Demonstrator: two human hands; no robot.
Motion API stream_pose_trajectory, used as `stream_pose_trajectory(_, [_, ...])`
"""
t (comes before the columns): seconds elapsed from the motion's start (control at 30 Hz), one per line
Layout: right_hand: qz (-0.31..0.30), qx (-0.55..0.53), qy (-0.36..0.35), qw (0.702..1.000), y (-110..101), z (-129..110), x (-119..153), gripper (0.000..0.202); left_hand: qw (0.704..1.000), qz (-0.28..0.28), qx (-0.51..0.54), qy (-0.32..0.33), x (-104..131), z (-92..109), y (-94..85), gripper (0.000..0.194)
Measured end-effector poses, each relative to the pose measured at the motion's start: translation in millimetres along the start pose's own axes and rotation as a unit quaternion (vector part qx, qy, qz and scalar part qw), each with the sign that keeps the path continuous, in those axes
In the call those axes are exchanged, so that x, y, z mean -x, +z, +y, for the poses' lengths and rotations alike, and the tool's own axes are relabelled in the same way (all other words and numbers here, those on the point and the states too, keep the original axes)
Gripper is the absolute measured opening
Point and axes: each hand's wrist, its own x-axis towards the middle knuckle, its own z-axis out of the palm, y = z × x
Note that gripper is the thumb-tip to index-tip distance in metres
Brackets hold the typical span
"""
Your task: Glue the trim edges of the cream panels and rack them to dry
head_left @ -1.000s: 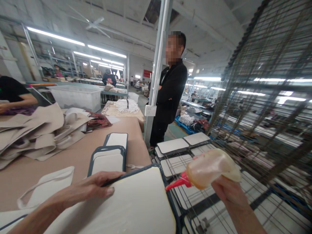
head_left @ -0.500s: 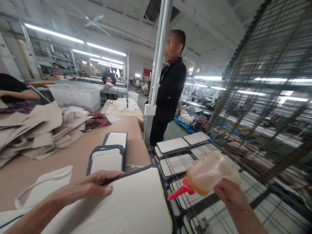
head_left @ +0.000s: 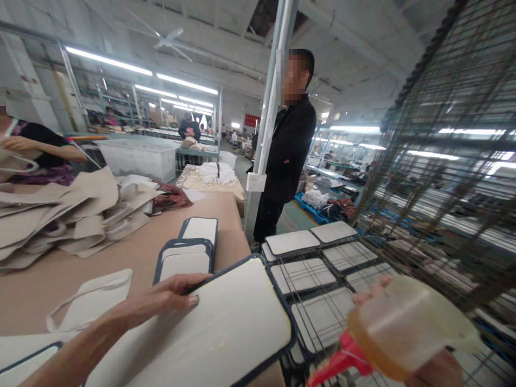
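Note:
My left hand (head_left: 169, 295) grips the edge of a large white panel (head_left: 234, 317) with a dark blue border, thumb on top. The panel is tilted, and a thin yellowish line runs along its right edge. In my right hand (head_left: 435, 365) is a translucent squeeze bottle (head_left: 407, 322) holding amber liquid, its red nozzle pointing down and left, to the right of the panel. Smaller dark-edged white panels (head_left: 187, 263) lie stacked on the brown table beyond my left hand. A white piece with a strap (head_left: 97, 298) lies to the left.
Wire racks (head_left: 318, 312) with white panels stand at the right, under a raised wire grid (head_left: 451, 134). A person in black (head_left: 292, 150) stands behind a metal post (head_left: 268, 118). Beige cut pieces (head_left: 84, 209) are heaped at the left, near another seated person (head_left: 44, 145).
The bottle has moved right and down, away from the panel, and looks larger. The panel's far right corner has risen, with my left hand still on its edge. The view has shifted slightly left.

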Motion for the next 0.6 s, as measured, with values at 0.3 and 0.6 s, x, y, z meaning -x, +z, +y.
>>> stream_pose_trajectory(0.3, [0.111,-0.051,-0.086,0.989,29,65,26,0.041,0.991,0.088,0.072,0.064,-54,-44,37.5,0.049])
stream_pose_trajectory(0.6, [0.119,0.037,-0.092,0.988,10,112,51,0.049,0.974,0.172,0.137,0.046,-78,-41,60.2,0.046])
